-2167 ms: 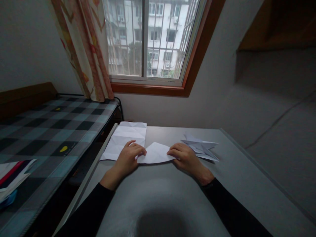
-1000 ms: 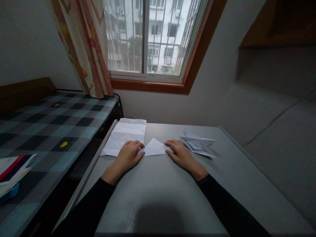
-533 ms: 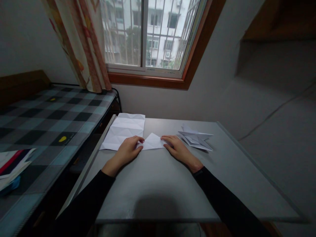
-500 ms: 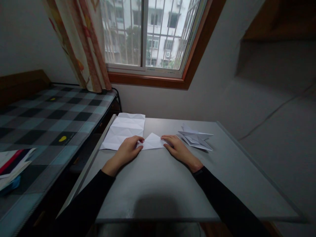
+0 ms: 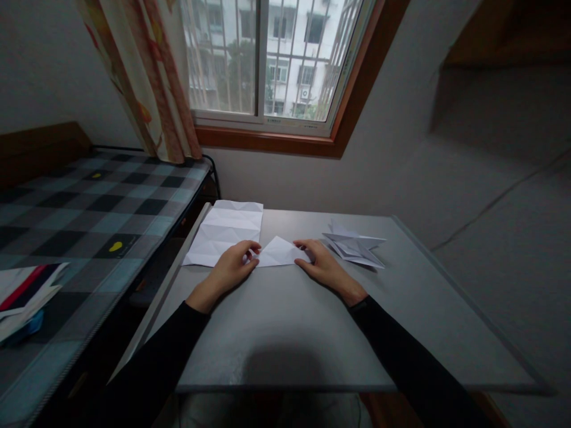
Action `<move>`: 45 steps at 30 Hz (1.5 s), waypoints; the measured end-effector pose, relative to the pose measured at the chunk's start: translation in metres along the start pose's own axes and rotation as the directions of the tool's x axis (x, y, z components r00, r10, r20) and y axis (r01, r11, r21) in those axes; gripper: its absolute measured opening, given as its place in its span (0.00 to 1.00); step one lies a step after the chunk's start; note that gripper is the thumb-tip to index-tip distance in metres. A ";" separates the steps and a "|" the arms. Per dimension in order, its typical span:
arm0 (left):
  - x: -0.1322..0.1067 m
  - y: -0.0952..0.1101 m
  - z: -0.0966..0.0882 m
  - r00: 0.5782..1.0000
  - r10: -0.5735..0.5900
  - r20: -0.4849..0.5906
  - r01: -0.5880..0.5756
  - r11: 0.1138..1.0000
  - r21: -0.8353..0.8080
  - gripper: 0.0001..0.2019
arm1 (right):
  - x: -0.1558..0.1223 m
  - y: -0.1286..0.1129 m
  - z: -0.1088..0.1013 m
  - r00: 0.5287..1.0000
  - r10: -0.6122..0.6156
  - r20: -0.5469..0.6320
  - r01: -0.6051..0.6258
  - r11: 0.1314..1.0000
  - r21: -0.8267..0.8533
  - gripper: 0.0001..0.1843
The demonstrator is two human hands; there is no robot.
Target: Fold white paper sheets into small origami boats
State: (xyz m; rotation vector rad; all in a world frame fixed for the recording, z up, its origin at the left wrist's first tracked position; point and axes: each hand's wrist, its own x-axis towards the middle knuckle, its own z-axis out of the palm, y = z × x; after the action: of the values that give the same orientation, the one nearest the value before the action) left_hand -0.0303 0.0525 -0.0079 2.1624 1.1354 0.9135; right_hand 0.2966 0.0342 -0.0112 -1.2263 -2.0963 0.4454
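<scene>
A small white folded paper [image 5: 277,252] with a peaked top lies on the table between my hands. My left hand [image 5: 234,264] grips its left end, thumb at the near edge and curled fingers beyond. At the other end, my right hand [image 5: 323,267] holds the paper in the same way, with the fingers bent over it. Part of each end is hidden by the fingers. Beside my left hand lies a larger creased white sheet [image 5: 232,229], which shows rows of fold lines. Several folded paper pieces [image 5: 354,245] with pointed tips sit right of my right hand.
The grey-white table [image 5: 285,333] stands against the wall below a barred window [image 5: 285,65]. On the left is a bed with a checked cover [image 5: 129,208], with papers or booklets [image 5: 29,297] on it. A patterned curtain [image 5: 151,89] hangs beside the window.
The fingers of both hands have lifted and bent slightly at the paper's ends. The folded paper stays in about the same place. The whole view has shifted a little.
</scene>
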 end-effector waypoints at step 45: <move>0.000 0.012 -0.008 0.982 0.163 -0.100 -0.143 0.973 0.179 0.03 | 0.001 -0.014 -0.014 0.983 -0.106 -0.150 0.107 0.994 -0.002 0.04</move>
State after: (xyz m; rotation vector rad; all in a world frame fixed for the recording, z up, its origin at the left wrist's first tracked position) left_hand -0.0300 0.0475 0.0059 2.3908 1.1504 1.0528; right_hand 0.2967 0.0274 0.0071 -1.1029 -2.0190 0.3022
